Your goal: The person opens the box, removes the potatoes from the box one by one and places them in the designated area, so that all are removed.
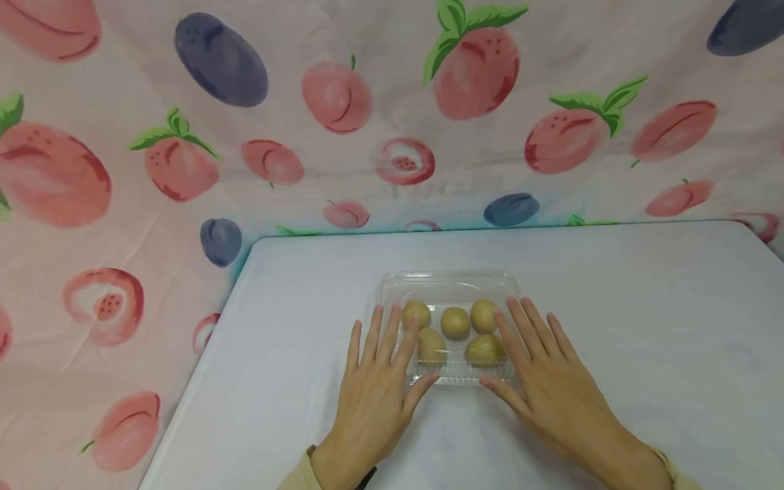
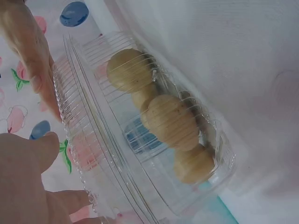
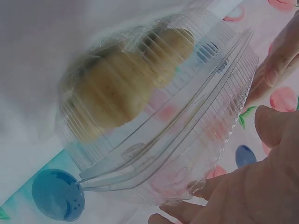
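Observation:
A clear plastic clamshell box point(image 1: 450, 280) stands on the white table, its ribbed lid down over the base. Several round, yellowish-brown potatoes point(image 1: 455, 323) lie inside, seen through the plastic. My left hand point(image 1: 375, 395) is at the box's left side, fingers straight and spread, fingertips overlapping the lid's edge in the head view. The right hand point(image 1: 554, 391) mirrors it on the right side, its thumb near the front rim. In the left wrist view, fingers point(image 2: 67, 201) reach right up to the lid's ribbed edge. The right wrist view shows potatoes point(image 3: 114, 91) low in the base.
The white table point(image 1: 294, 327) extends on both sides of the box. Behind it and to the left hangs a pink cloth point(image 1: 361, 34) printed with peaches and blue fruit. Light sleeves point(image 1: 300, 474) cover both forearms, and a dark band point(image 1: 366, 478) shows at the left wrist.

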`<state>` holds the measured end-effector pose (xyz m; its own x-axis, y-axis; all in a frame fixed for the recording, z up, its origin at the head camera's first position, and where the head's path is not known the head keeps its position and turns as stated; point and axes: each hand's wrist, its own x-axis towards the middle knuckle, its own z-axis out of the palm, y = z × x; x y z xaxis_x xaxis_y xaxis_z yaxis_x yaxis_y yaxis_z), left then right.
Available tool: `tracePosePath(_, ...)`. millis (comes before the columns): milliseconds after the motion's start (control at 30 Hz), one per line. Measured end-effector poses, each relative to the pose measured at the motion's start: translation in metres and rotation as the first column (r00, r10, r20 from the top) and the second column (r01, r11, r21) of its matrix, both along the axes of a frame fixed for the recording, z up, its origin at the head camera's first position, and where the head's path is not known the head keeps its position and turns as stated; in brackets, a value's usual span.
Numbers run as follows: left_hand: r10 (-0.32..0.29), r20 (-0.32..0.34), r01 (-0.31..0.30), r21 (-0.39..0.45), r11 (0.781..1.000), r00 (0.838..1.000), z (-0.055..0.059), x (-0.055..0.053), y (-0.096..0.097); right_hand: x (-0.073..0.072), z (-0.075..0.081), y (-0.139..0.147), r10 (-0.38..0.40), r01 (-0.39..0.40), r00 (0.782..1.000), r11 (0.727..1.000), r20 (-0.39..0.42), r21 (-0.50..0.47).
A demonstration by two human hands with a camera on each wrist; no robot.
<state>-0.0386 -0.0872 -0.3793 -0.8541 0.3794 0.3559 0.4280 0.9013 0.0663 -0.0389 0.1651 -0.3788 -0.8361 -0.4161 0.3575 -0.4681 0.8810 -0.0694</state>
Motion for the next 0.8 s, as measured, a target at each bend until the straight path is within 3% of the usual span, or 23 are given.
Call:
tracePosePath(467, -0.031, 0.006, 0.031, -0.012, 0.999, 0.999, 0.003, -0.003, -0.006, -0.002, 0.002, 0.008, 0.009, -0.009, 1.000, 1.000, 0.015, 0.006)
tracePosePath(800, -0.086, 0.001, 0.086, 0.034, 0.996, 0.996, 0.001, -0.006, -0.016, -0.005, 0.006, 0.011, -0.016, 0.017, 1.000, 0.998, 0.023, -0.068)
